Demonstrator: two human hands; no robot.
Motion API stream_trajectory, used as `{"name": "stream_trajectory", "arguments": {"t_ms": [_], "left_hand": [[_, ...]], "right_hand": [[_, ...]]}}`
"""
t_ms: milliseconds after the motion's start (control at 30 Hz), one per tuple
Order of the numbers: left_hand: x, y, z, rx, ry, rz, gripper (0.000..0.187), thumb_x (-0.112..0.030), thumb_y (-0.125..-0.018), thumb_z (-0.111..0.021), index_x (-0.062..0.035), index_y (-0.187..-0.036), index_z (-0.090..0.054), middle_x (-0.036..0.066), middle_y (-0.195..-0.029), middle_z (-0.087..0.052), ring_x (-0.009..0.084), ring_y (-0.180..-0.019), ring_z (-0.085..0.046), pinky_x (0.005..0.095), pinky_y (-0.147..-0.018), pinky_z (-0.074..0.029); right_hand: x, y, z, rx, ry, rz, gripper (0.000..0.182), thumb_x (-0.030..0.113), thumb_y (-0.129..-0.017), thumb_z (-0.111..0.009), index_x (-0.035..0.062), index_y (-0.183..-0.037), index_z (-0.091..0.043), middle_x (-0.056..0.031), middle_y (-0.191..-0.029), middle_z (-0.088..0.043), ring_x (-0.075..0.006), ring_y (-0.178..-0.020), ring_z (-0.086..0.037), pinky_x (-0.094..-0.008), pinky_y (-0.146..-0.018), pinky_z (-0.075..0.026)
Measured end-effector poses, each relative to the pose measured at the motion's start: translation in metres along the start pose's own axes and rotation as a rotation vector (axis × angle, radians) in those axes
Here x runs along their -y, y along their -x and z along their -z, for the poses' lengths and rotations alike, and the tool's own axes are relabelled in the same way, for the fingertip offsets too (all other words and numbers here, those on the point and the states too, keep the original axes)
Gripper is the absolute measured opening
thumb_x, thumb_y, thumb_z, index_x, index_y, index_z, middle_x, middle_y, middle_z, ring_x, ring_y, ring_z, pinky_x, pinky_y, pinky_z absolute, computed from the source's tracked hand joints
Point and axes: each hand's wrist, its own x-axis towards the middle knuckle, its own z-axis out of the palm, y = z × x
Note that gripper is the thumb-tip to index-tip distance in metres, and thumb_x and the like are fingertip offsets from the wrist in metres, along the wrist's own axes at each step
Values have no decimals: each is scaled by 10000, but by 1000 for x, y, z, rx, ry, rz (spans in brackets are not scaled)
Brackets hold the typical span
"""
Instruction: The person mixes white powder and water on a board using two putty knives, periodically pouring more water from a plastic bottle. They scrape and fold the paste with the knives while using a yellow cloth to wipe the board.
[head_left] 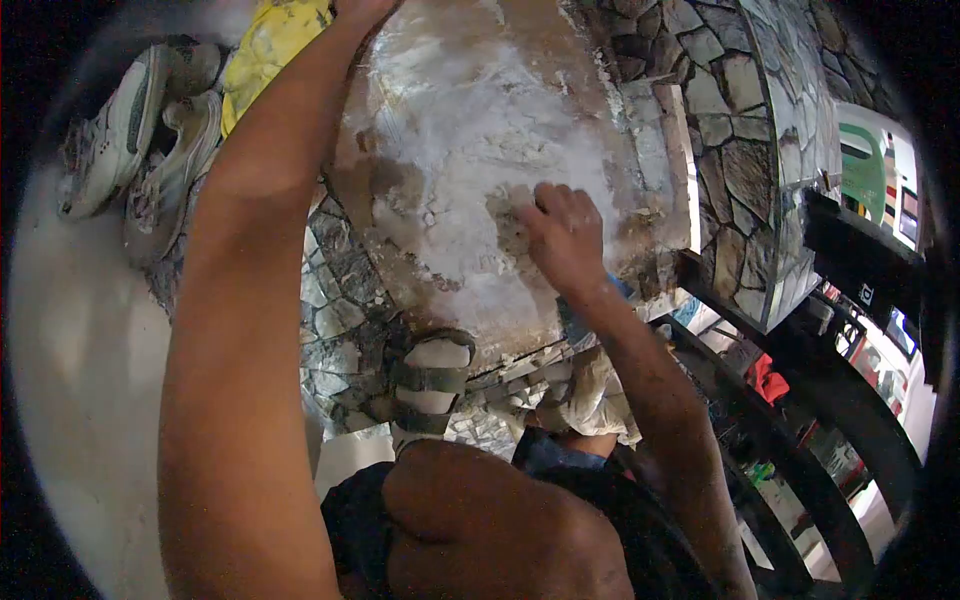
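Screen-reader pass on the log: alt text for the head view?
The right hand presses its fingertips on a patchy, white-plastered surface edged by stone-pattern cladding. The left hand reaches up to its top edge, beside a yellow cloth; two worn shoes lie at upper left.

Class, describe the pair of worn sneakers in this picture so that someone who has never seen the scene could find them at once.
Start at the big round white-plastered surface that the right hand presses on. Follow the left arm to its far side, the picture's upper left, where the sneakers lie side by side on the pale floor. They are dirty grey-white, next to a bright yellow cloth.
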Motion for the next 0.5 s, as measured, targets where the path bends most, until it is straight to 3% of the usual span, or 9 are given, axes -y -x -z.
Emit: {"name": "stream_trajectory", "arguments": {"t_ms": [67, 167, 200, 300, 400, 500], "left_hand": [[1, 0, 1, -1, -4, 5, 760, -496, -694, -697, 31, -1212, -515, 215, -1184, -581, 357, -1095, -555, 424, -893, -443], [4, 1, 0, 6, -6, 14, 764, -497, -692, -698, 30, -1213, -513, 215, -1185, -580, 357, -1096, -555, 424, -893, -443], [4, 0, -1, 9, -7, 11, 765, -497, -691, -699, 30, -1214, -513, 215, -1185, -580, 357, -1096, -555, 424, -894, -443], [6, 0, 0, 8, -11, 12, 769, -498, -689, -701, 30, -1215, -512, 215, -1186, -580, 358, -1096, -555, 424, -894, -443], [7, -2, 1, 13, -18, 9, 773, -499, -686, -703, 29, -1217, -510, 215, -1186, -579, 358, -1097, -555, 424, -895, -443], [7, -5, -1, 16, -29, 3, 777, -500, -684, -705, 29, -1218, -509, 215, -1187, -579, 358, -1097, -555, 423, -896, -443]], "right_hand": [[-11, -12, -2, 79, 49, -59, 281, 145, -713, -612, 171, -990, -650, -89, -972, -570, -298, -874, -554, -407, -723, -452], [-19, -26, 13, 105, -25, -187, 325, 101, -687, -621, 163, -1004, -657, -105, -977, -572, -314, -915, -552, -415, -756, -454], [-19, -26, 14, -51, -58, -137, 225, 27, -687, -591, 97, -895, -642, -75, -903, -570, -334, -877, -568, -421, -702, -470], [-17, -17, 29, 71, -18, -164, 219, 26, -696, -598, 100, -894, -655, -81, -887, -571, -327, -862, -568, -426, -688, -473], [-7, -1, 29, -39, 8, -204, 232, 17, -660, -613, 96, -873, -662, -89, -866, -569, -310, -850, -567, -422, -696, -473], [3, 19, 0, 41, -46, -288, 232, 10, -616, -623, 94, -828, -665, -88, -871, -578, -292, -841, -563, -401, -710, -475]]}}
